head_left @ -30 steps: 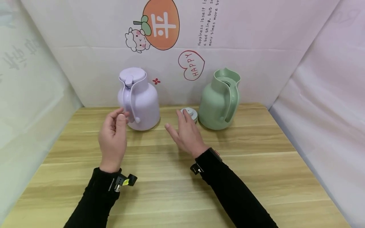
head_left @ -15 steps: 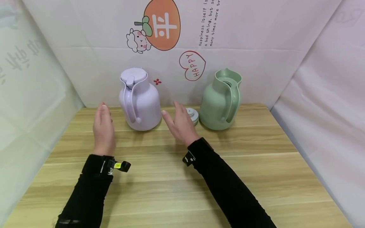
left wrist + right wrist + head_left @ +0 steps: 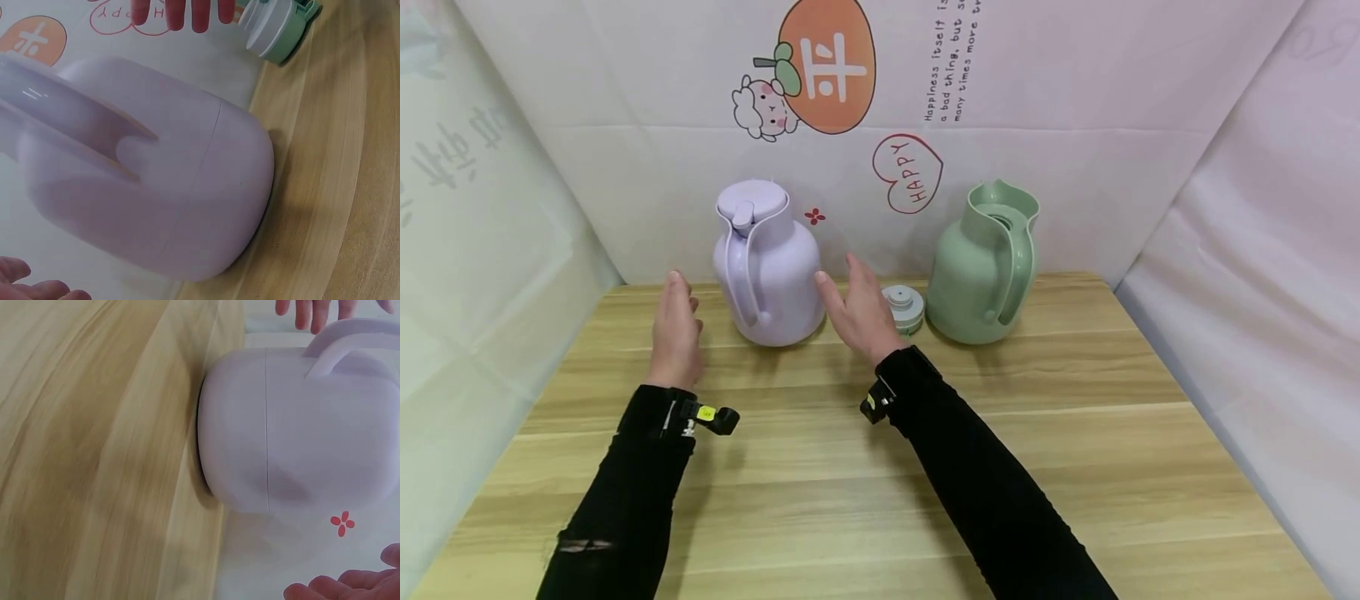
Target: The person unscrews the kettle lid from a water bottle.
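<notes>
A lilac jug [image 3: 786, 279] with its lid on stands upright at the back of the table, its handle toward me. Left of it, my left hand [image 3: 675, 333] is held up with fingers extended, apart from the jug in the head view. My right hand [image 3: 861, 312] is on the jug's other side, thumb spread, palm turned toward it. Both wrist views show the jug's smooth body between the two hands, with fingers [image 3: 178, 12] of my right hand at the top in the left wrist view. Neither hand holds anything.
A green jug [image 3: 972, 279], its top uncovered, stands to the right. Beside it lies a round grey-and-green stopper [image 3: 906, 304], partly behind my right hand. A printed white cloth [image 3: 1075, 192] hangs right behind the wooden table [image 3: 820, 517], with more white cloth on both sides.
My left hand has moved off the lilac jug's handle to the left, its fingers straightening. My right hand has shifted left from the stopper toward the lilac jug. The jugs stay in place.
</notes>
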`<state>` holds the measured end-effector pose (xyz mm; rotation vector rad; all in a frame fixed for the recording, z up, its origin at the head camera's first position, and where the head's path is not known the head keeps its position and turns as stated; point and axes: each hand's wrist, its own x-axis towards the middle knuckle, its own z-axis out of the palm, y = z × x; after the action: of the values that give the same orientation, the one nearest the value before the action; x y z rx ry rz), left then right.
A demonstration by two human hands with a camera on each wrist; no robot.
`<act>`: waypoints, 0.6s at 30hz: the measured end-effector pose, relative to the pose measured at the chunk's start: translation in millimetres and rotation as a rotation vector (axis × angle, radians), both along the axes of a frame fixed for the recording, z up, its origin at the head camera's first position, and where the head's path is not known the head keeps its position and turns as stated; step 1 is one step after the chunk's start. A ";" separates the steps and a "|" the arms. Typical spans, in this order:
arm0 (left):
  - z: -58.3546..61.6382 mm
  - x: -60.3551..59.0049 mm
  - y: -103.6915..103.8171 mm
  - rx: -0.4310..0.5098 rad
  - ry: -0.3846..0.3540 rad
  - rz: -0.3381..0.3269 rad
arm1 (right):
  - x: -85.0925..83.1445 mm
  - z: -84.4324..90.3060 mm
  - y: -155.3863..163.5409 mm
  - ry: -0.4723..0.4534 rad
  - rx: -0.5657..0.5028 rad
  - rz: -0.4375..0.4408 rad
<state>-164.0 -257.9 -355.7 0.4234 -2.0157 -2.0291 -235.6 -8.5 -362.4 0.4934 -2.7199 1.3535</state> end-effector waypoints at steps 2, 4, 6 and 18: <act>-0.3 -3.5 -2.0 0.007 -0.016 -0.015 | -1.8 0.5 -4.4 -0.008 -0.018 -0.001; -0.5 -7.6 -3.1 0.017 -0.033 -0.027 | -3.5 1.1 -9.0 -0.015 -0.044 0.001; -0.6 -11.7 -3.8 0.030 -0.048 -0.034 | -5.2 1.1 -13.5 -0.026 -0.066 -0.001; -3.4 -33.5 4.3 0.120 -0.084 0.002 | -14.3 -1.1 -31.8 -0.101 -0.137 -0.019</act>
<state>-197.6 -253.7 -359.1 0.5425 -1.9448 -2.1725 -249.9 -40.3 -363.5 0.3986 -2.6764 1.5875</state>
